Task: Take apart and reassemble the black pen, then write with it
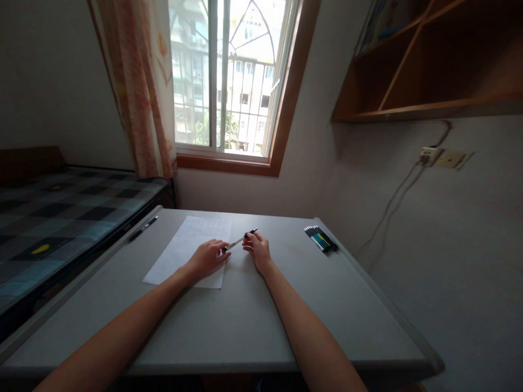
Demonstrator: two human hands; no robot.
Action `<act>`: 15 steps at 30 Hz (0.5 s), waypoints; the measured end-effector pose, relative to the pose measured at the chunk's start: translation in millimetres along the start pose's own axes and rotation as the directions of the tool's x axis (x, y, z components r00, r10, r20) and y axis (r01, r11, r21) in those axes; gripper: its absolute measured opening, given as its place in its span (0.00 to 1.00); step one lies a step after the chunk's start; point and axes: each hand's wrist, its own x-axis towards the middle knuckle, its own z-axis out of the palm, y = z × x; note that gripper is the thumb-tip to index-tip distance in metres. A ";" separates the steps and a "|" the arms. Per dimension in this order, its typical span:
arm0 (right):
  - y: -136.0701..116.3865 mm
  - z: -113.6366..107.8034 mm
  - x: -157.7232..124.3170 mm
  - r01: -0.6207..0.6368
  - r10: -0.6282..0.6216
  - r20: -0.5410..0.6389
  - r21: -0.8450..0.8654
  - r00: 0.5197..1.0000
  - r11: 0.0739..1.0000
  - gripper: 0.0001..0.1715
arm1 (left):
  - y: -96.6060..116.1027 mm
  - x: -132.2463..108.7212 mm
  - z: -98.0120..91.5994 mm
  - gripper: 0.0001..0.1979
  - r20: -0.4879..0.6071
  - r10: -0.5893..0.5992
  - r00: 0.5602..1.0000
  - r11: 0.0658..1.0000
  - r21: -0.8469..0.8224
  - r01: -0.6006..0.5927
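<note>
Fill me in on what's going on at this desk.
A person sits or stands at a grey table, holding a slim pen slantwise between both hands. The left hand, over a sheet of paper, has one end; the right hand grips it near the other. Faint marks show near the sheet's top, too small to read. A dark pen-like item lies by the left edge, and a flat bundle of slim dark sticks by the right.
</note>
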 end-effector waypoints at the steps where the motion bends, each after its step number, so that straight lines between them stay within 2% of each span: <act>1: -0.2 0.1 -0.3 0.000 0.000 0.003 -0.002 1.000 1.000 0.15 | -0.2 -0.1 -0.4 0.11 0.003 0.000 1.000 1.000 0.005 0.000; 4: -0.1 0.5 -0.7 -0.004 0.004 0.020 -0.002 1.000 1.000 0.14 | -2.3 -0.1 -0.2 0.10 0.000 0.000 1.000 0.999 0.046 0.000; 7: 1.3 -0.3 0.4 0.009 -0.009 0.013 -0.007 1.000 1.000 0.16 | -6.3 1.0 1.1 0.10 -0.048 -0.004 0.999 0.995 0.097 0.008; 15: 5.2 -5.2 7.2 0.059 -0.059 -0.116 -0.011 0.992 0.998 0.18 | -14.5 2.2 2.1 0.13 -0.164 -0.060 0.985 0.993 0.092 0.075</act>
